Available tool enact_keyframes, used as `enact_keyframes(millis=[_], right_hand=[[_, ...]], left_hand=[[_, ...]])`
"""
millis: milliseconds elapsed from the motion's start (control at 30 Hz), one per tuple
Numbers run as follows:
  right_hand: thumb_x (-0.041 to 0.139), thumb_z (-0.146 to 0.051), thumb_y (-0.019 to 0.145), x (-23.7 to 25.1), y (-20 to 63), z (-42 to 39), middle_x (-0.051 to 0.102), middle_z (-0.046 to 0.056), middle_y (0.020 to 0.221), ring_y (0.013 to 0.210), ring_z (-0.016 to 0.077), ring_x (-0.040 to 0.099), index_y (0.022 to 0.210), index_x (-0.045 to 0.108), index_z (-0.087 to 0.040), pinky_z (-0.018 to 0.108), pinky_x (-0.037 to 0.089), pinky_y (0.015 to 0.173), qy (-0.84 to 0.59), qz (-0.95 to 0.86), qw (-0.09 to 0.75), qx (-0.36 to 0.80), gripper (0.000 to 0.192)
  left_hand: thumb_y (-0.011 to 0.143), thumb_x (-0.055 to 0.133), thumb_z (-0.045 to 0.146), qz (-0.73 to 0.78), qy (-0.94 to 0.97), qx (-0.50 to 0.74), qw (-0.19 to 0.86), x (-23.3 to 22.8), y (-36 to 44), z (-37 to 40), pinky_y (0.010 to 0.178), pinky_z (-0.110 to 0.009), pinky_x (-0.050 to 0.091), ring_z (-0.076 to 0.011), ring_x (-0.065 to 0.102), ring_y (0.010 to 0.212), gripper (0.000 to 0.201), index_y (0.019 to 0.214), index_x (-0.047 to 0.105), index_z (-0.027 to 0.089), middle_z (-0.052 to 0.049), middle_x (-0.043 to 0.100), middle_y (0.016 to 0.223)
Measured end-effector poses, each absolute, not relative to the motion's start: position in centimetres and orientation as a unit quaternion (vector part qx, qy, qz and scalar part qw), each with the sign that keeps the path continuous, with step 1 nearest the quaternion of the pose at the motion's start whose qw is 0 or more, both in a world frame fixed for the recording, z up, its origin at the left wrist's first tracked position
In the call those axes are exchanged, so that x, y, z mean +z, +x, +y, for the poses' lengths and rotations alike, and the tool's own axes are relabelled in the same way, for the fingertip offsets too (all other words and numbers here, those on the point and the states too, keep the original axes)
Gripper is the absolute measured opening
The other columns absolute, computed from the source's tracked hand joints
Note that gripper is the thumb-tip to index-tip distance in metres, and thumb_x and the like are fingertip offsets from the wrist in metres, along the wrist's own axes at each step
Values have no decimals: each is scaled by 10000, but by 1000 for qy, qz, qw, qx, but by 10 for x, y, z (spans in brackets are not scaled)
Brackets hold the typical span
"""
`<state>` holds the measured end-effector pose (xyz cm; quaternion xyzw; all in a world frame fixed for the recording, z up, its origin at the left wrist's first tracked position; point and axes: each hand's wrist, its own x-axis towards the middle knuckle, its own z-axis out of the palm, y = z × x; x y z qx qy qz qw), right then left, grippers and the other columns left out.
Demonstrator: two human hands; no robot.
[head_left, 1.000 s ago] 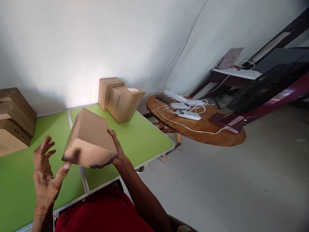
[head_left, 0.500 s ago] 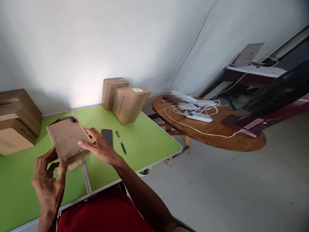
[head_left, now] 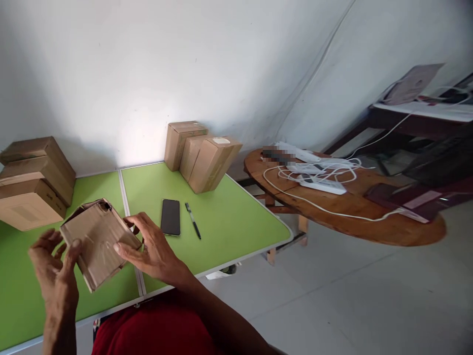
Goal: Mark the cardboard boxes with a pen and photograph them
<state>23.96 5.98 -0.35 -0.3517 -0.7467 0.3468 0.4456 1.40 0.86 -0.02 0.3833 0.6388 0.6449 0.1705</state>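
Between my two hands is a small brown cardboard box (head_left: 98,241), held tilted above the green table (head_left: 236,224). A dark torn or open spot shows at its far corner. My left hand (head_left: 57,268) grips the box's left edge, thumb on the upper face. My right hand (head_left: 153,249) closes on the right edge, with its thumb on the same face and the fingers partly hidden behind. Right of the box, a dark smartphone (head_left: 170,217) lies flat on the table, and a black pen (head_left: 192,220) lies beside it.
Cardboard boxes (head_left: 37,177) are stacked at the table's left. More cardboard boxes (head_left: 212,165) stand against the wall at the back. A round wooden table (head_left: 332,222) on the right bears white power strips (head_left: 321,184) and tangled cables. A laptop (head_left: 416,84) stands farther back.
The box has come down and nearer to me, tilted differently, and both hands have moved with it. My left thumb now lies on its upper face. The view has shifted slightly left.
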Motion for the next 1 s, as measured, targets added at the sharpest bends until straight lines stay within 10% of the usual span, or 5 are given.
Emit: enact_keyframes(millis=[100, 267, 400, 600, 1000], right_hand=[[826, -465, 960, -6, 244, 44, 684, 96, 1202, 1108, 289, 680, 1325, 664, -255, 454, 581, 998, -338, -740, 448, 370, 451], [837, -519, 927, -12, 249, 36, 682, 107, 1330, 1266, 316, 671, 1227, 657, -264, 495, 561, 1110, -374, -630, 477, 486, 433], [771, -706, 976, -16, 247, 39, 705, 114, 1504, 1422, 341, 670, 1393, 671, -285, 521, 521, 1216, -327, -512, 467, 643, 600], [690, -672, 1059, -7, 243, 35, 602, 91, 1722, 1656, 314, 500, 1577, 644, -316, 478, 339, 1409, -340, -517, 560, 551, 630], [622, -815, 1043, -1, 251, 94, 497, 187, 1802, 1667, 389, 471, 1771, 447, -221, 593, 376, 1384, -356, -608, 515, 488, 956]], left_hand=[[770, 933, 657, 597, 430, 635, 235, 11, 9, 24, 1230, -534, 567, -429, 519, 1620, 1043, 1679, 543, 326, -122, 538, 1775], [766, 969, 636, 586, 502, 559, 304, 20, 16, 17, 933, -452, 729, -414, 772, 1304, 637, 1284, 859, 282, -101, 781, 1505], [858, 928, 580, 561, 582, 531, 255, 26, 31, 7, 1058, -478, 700, -391, 752, 1385, 402, 1159, 923, 314, -82, 831, 1428], [953, 874, 420, 449, 699, 509, 223, 47, 58, 22, 1090, -517, 675, -328, 840, 1162, 186, 1111, 939, 345, -74, 900, 1153], [975, 880, 297, 381, 696, 575, 200, 37, 58, 82, 1055, -431, 680, -256, 838, 1174, 156, 1109, 924, 363, -23, 903, 1161]])
